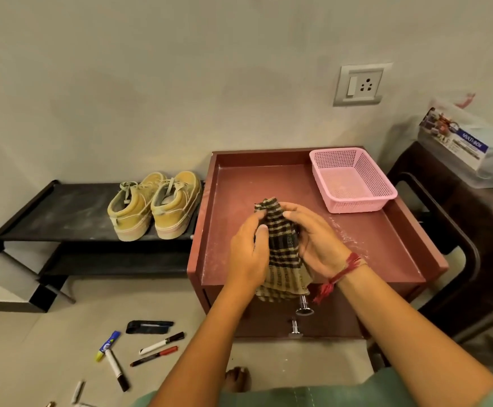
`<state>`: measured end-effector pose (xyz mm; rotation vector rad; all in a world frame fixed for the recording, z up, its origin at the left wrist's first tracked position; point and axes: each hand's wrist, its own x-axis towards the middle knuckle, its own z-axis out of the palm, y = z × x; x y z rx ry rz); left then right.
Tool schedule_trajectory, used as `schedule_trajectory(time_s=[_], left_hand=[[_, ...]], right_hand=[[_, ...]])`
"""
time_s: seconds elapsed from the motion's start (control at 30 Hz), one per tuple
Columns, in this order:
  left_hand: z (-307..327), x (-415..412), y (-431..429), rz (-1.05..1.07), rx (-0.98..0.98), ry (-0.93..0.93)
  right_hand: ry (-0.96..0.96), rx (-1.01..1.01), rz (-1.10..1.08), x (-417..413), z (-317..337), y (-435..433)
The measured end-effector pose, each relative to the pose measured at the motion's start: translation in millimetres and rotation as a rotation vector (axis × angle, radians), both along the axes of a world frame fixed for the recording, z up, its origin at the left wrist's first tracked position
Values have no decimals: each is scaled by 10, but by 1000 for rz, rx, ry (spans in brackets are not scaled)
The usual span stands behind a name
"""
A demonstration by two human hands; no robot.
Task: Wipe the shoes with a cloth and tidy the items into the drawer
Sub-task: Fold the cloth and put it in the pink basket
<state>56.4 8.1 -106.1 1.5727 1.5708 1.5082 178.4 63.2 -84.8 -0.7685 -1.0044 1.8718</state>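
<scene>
We hold the cloth [280, 236] between both hands over the tabletop [254, 183], the left hand [248, 254] curled round its edge and the right hand [315, 239] cupping it, thumb on top, though its fingers are partly hidden. The shoes [154, 205] sit well to the left on the rack [63, 212], heels toward us and toes to the wall. That puts our left hand nearer.

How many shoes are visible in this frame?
2: left shoe and right shoe, side by side at the right end of the black rack, beside the red cabinet. No others visible.
</scene>
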Motion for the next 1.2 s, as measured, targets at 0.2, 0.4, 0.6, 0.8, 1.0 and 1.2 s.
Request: schedule_trajectory(time_s=[0.2, 0.4, 0.6, 0.8, 1.0, 1.2], left_hand=[[66, 64, 27, 115, -6, -149], [49, 68, 82, 261, 14, -59], [47, 57, 124, 323, -30, -84], [23, 105, 122, 65, 0, -190], [36, -89, 196, -76, -108, 90], [134, -371, 252, -88, -265, -317]], right_hand=[[-97, 106, -15, -76, 11, -4], [-258, 106, -275, -147, -75, 92], [-85, -144, -323, -103, 33, 38], [-51, -10, -164, -104, 105, -87], [-121, 55, -101, 42, 98, -53], [-93, 117, 75, 230, 198, 37]])
